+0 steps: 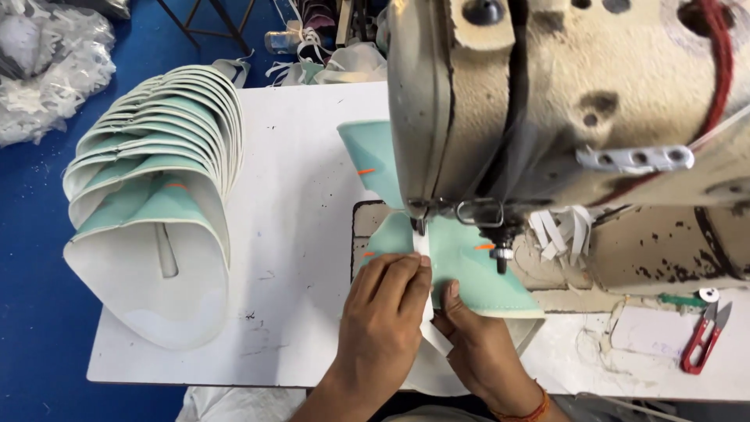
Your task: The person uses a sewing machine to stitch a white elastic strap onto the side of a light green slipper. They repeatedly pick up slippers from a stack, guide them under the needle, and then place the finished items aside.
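A mint-green fabric piece (pixel 465 270) with small orange marks lies under the foot of a worn cream sewing machine (pixel 562 101). A white strap strip (pixel 434 334) runs across it toward the needle. My left hand (pixel 384 320) presses flat on the fabric's left part, fingertips close to the presser foot. My right hand (pixel 478 350) pinches the strap and the fabric's near edge just beside it. Another green piece (pixel 373 160) trails out behind the machine.
A nested stack of several green-and-white curved pieces (pixel 156 203) lies on the white table (pixel 297 234) at left. Loose white strips (pixel 558 229) sit by the machine base, red thread snips (pixel 703 337) at right. Blue floor and plastic bags (pixel 47 62) lie beyond the left edge.
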